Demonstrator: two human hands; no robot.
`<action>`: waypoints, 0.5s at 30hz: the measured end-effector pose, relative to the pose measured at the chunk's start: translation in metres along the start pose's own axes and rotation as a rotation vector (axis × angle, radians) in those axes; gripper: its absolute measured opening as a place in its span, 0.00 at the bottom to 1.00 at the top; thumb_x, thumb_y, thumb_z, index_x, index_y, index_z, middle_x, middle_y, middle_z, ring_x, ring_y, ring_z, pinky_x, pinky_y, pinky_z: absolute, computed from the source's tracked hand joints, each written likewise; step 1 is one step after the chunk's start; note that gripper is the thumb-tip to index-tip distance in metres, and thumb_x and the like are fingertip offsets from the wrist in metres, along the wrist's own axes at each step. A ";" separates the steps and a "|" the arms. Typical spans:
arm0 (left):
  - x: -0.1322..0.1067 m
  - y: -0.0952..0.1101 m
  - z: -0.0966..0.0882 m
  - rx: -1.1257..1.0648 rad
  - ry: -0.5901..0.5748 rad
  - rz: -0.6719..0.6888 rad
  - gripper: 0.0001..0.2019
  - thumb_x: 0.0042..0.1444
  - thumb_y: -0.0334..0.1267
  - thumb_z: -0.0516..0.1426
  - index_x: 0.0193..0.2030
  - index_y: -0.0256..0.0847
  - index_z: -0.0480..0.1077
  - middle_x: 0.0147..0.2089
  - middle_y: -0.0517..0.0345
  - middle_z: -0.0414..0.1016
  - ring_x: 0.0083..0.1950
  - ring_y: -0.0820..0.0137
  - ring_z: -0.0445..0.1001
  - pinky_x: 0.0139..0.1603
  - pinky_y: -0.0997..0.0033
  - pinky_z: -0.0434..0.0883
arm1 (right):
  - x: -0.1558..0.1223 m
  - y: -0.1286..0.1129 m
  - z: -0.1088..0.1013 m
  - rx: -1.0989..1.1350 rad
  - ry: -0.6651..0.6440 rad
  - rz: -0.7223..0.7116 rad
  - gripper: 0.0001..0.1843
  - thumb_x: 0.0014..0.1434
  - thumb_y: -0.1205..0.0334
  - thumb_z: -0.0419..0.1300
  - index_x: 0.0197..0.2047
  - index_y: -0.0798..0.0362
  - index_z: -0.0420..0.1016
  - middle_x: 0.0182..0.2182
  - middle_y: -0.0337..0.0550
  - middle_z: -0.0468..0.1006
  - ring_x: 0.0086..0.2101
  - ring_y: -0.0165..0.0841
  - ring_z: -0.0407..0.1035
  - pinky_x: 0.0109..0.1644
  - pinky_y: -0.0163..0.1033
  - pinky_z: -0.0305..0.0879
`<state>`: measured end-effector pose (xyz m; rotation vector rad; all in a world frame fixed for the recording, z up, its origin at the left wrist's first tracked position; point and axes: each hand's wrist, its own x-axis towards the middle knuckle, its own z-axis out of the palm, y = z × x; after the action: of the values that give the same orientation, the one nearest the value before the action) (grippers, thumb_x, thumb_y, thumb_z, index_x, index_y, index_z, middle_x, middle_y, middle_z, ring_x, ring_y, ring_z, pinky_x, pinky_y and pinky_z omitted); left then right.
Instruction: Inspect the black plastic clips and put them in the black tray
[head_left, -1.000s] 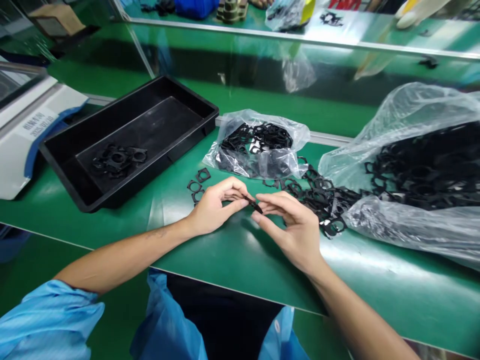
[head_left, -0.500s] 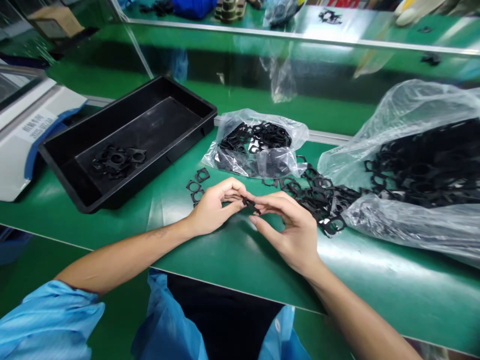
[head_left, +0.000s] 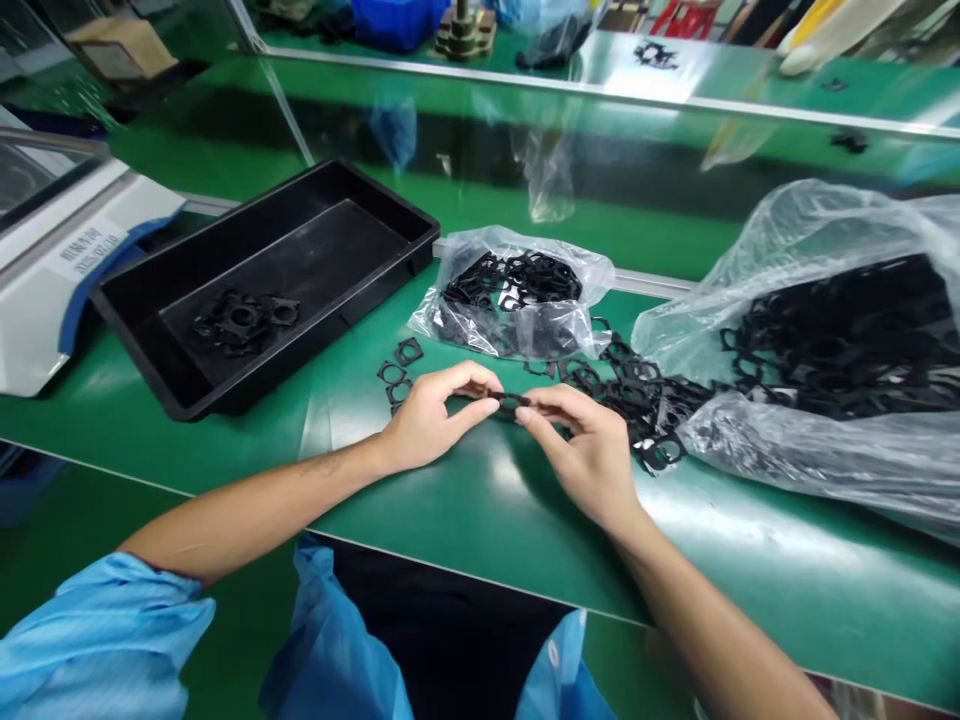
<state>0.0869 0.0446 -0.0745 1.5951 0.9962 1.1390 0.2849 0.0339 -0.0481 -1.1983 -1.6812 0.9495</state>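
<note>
Between my fingertips is a small black plastic frame [head_left: 510, 401] with a round hole, held nearly edge-on above the green table. My left hand [head_left: 439, 415] pinches its left end with thumb and fingers. At the other end, my right hand [head_left: 589, 445] grips it the same way. A few matching black frames [head_left: 391, 372] lie flat just beyond my left hand. To the right of my right hand, a loose heap of black frames [head_left: 637, 395] spreads out from a large clear plastic bag [head_left: 795, 440].
A black tray [head_left: 360, 285] at the left holds a small pile of frames. Behind my hands sits a smaller clear bag [head_left: 517, 335] of black frames. A white and blue machine [head_left: 82, 260] stands at the far left. A transparent panel [head_left: 480, 140] borders the table's back.
The black frame has turned so its hole shows, and my right fingers have closed in on its right end. The whole view has shifted slightly.
</note>
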 end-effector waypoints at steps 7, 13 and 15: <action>0.005 0.015 -0.002 0.231 -0.061 0.091 0.05 0.63 0.37 0.56 0.40 0.39 0.71 0.36 0.57 0.75 0.38 0.69 0.74 0.44 0.71 0.72 | 0.005 -0.001 -0.001 0.018 -0.047 -0.042 0.09 0.60 0.54 0.67 0.36 0.51 0.82 0.31 0.41 0.81 0.30 0.34 0.75 0.37 0.40 0.74; -0.005 0.044 -0.091 0.655 0.317 0.194 0.10 0.61 0.37 0.57 0.47 0.41 0.73 0.43 0.55 0.77 0.44 0.68 0.76 0.49 0.68 0.72 | 0.022 0.006 -0.026 -0.393 0.120 -0.252 0.09 0.64 0.56 0.62 0.40 0.50 0.82 0.36 0.48 0.83 0.37 0.41 0.76 0.46 0.47 0.72; -0.014 0.046 -0.140 0.909 0.501 0.132 0.12 0.60 0.39 0.56 0.49 0.42 0.73 0.40 0.56 0.76 0.41 0.67 0.76 0.47 0.66 0.73 | 0.027 0.013 -0.035 -0.649 0.175 -0.246 0.11 0.65 0.57 0.59 0.42 0.52 0.82 0.39 0.51 0.82 0.42 0.46 0.75 0.49 0.50 0.71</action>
<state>-0.0465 0.0493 -0.0107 2.1284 1.9573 1.2920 0.3166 0.0669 -0.0419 -1.3841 -1.9997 0.1305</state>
